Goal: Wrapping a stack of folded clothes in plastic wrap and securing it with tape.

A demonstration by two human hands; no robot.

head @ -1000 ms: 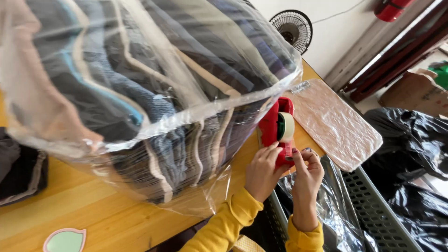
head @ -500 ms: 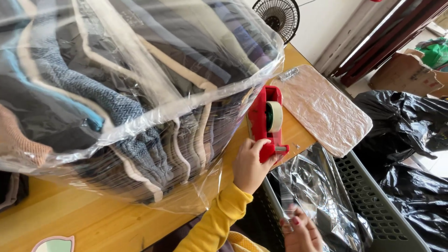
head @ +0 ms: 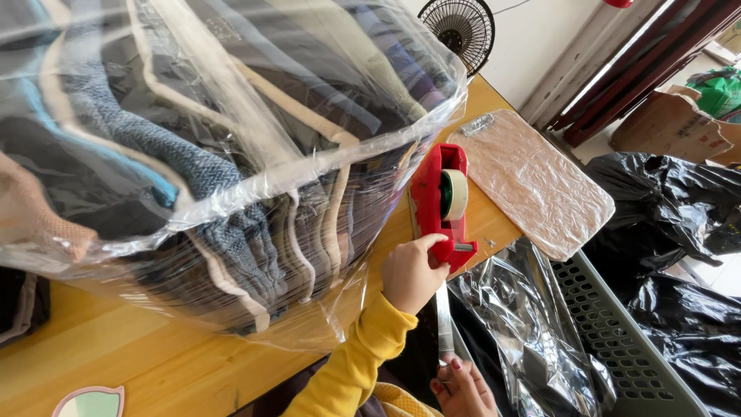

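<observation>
A large clear plastic bag [head: 255, 185] stuffed with folded knit clothes lies on the wooden table [head: 139, 363]. At the bag's right end stands a red tape dispenser [head: 438, 202] with a roll of clear tape. My left hand [head: 411, 272], in a yellow sleeve, grips the dispenser's lower handle. A strip of clear tape [head: 443, 320] runs down from the dispenser to my right hand [head: 463, 390], which pinches its end near the bottom edge of the view. Only part of my right hand shows.
A clipboard wrapped in film [head: 532, 181] lies on the table's right corner. Crumpled clear plastic [head: 525, 324] hangs over a grey perforated crate [head: 617, 340]. Black bags [head: 679, 255], a cardboard box [head: 668, 123] and a fan [head: 461, 25] stand beyond.
My right hand has moved from the dispenser down toward me, drawing out a long strip of tape. My left hand has stayed on the dispenser.
</observation>
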